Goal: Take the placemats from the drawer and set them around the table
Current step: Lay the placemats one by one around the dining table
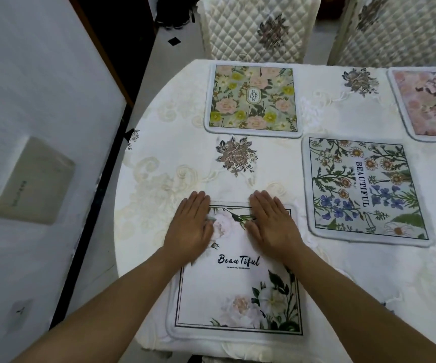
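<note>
A white floral placemat (235, 292) printed "Beautiful" lies at the table's near edge. My left hand (192, 226) and my right hand (272, 226) rest flat on its far half, palms down, fingers together. Three more placemats lie on the table (175, 163): a green and yellow floral placemat (253, 98) at the far side, a daisy and blue flower placemat (363, 189) to the right, and a pink placemat (432, 103) cut off at the far right edge.
The table wears a cream embroidered cloth with dark flower motifs (235, 155). Two quilted chairs (259, 27) (395, 30) stand at the far side. A white wall panel (41, 100) with a beige flat item (34, 182) stands to the left.
</note>
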A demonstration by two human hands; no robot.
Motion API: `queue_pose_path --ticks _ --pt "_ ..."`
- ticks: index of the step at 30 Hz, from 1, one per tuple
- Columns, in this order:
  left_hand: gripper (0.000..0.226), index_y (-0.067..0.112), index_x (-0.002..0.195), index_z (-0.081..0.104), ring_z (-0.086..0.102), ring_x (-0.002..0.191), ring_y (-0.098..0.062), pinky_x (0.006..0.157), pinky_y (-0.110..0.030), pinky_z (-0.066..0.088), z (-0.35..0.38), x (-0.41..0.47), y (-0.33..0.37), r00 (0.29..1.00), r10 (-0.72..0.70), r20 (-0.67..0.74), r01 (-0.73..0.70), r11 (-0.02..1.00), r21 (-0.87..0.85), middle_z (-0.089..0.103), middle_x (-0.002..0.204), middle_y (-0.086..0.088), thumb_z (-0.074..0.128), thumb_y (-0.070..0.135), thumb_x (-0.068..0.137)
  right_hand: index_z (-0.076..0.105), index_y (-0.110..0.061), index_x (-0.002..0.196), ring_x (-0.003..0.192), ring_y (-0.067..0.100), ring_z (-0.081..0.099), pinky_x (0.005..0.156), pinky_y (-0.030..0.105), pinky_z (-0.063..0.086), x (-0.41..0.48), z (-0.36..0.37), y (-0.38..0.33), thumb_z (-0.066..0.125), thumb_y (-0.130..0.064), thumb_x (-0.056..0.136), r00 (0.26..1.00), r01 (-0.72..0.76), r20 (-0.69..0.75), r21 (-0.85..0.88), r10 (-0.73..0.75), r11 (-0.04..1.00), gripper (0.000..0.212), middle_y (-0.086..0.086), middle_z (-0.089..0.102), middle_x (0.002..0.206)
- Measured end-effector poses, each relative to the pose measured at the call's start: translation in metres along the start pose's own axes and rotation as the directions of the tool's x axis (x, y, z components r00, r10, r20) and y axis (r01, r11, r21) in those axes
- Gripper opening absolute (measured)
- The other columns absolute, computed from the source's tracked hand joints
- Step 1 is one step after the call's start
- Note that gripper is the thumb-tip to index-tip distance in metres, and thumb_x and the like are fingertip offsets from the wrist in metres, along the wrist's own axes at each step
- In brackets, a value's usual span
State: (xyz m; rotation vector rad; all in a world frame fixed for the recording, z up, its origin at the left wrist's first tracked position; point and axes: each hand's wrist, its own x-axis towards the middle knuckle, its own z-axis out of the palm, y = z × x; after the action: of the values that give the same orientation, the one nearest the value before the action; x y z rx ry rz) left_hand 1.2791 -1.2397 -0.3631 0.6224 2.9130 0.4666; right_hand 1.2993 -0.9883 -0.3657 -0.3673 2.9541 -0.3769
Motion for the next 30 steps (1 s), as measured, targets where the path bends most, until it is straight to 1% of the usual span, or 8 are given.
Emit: queue_pose_path --ticks 3,7,11,13,16,19,26,30 --pt "0.059 0.001 0.147 0.033 0.017 0.148 -0.027 0.122 -0.042 0.013 -0.004 -0.008 -0.014 1.000 0.007 -0.016 -0.008 0.999 -0.043 0.029 0.157 -0.015 0.031 0.032 0.096 0.018 -0.010 0.154 0.151 0.021 0.009 0.123 0.040 0.007 -0.013 -0.004 0.027 0.018 -0.050 0.100 0.996 -0.083 -0.030 0.007 0.083 0.997 0.067 0.010 0.019 0.162" --pt "0.058 -0.004 0.145 0.035 0.020 0.147 -0.032 0.121 -0.044 0.016 -0.010 -0.012 -0.014 1.000 0.020 -0.001 -0.020 0.999 -0.041 0.032 0.154 -0.020 0.032 0.029 0.096 0.022 -0.007 0.153 0.151 0.023 0.012 0.123 0.039 0.007 -0.017 -0.007 0.033 0.019 -0.049 0.099 0.996 -0.086 -0.025 0.009 0.087 0.996 0.068 0.014 0.023 0.161" --pt "0.060 -0.007 0.145 0.032 0.020 0.145 -0.039 0.120 -0.048 0.019 -0.017 -0.023 0.003 0.997 -0.071 0.005 0.072 0.996 -0.052 0.029 0.154 -0.025 0.028 0.028 0.096 0.015 -0.005 0.154 0.151 0.027 0.003 0.123 0.041 0.001 -0.025 -0.011 0.015 0.020 -0.045 0.100 0.987 -0.161 -0.010 0.008 0.161 0.987 0.067 0.015 0.012 0.163" --pt "0.061 -0.008 0.146 0.028 0.017 0.145 -0.041 0.119 -0.051 0.019 -0.010 -0.046 0.016 0.996 -0.090 0.017 0.091 0.995 -0.032 0.024 0.154 -0.027 0.028 0.028 0.096 0.012 -0.003 0.154 0.151 0.031 0.001 0.123 0.045 0.001 -0.048 -0.005 -0.007 0.024 -0.040 0.101 0.995 -0.098 0.003 0.024 0.098 0.995 0.065 0.017 0.005 0.162" --pt "0.063 -0.007 0.146 0.029 0.016 0.146 -0.041 0.118 -0.056 0.015 0.009 -0.097 0.038 0.996 -0.082 0.030 0.081 0.997 0.014 0.022 0.155 -0.028 0.033 0.030 0.095 0.029 0.001 0.149 0.149 0.034 0.019 0.120 0.050 0.014 -0.109 0.022 -0.051 0.039 -0.038 0.098 0.995 0.102 -0.021 0.084 -0.100 0.991 0.065 0.018 0.021 0.159" --pt "0.063 -0.007 0.145 0.030 0.014 0.146 -0.038 0.116 -0.053 0.010 0.021 -0.138 0.050 0.996 -0.068 0.060 0.066 0.997 0.037 0.021 0.156 -0.027 0.032 0.031 0.095 0.027 -0.001 0.151 0.151 0.029 0.013 0.118 0.048 0.015 -0.150 0.045 -0.079 0.041 -0.043 0.098 0.979 0.201 0.018 0.042 -0.202 0.979 0.068 0.015 0.023 0.160" --pt "0.061 -0.004 0.147 0.030 0.016 0.147 -0.034 0.116 -0.051 0.014 0.021 -0.153 0.045 0.997 -0.028 0.070 0.027 1.000 0.010 0.025 0.156 -0.023 0.031 0.030 0.097 0.031 -0.002 0.150 0.150 0.028 0.015 0.118 0.046 0.019 -0.141 0.039 -0.070 0.042 -0.044 0.097 0.985 0.167 0.042 0.027 -0.168 0.986 0.068 0.015 0.028 0.159" --pt "0.058 -0.001 0.150 0.024 0.016 0.147 -0.030 0.119 -0.048 0.012 0.012 -0.153 0.013 0.993 -0.102 0.058 0.103 0.995 -0.011 0.023 0.157 -0.018 0.024 0.027 0.099 0.028 -0.006 0.151 0.151 0.024 0.013 0.120 0.044 0.018 -0.144 0.024 -0.023 0.042 -0.043 0.096 1.000 0.009 -0.007 0.066 -0.009 0.998 0.068 0.012 0.023 0.161"
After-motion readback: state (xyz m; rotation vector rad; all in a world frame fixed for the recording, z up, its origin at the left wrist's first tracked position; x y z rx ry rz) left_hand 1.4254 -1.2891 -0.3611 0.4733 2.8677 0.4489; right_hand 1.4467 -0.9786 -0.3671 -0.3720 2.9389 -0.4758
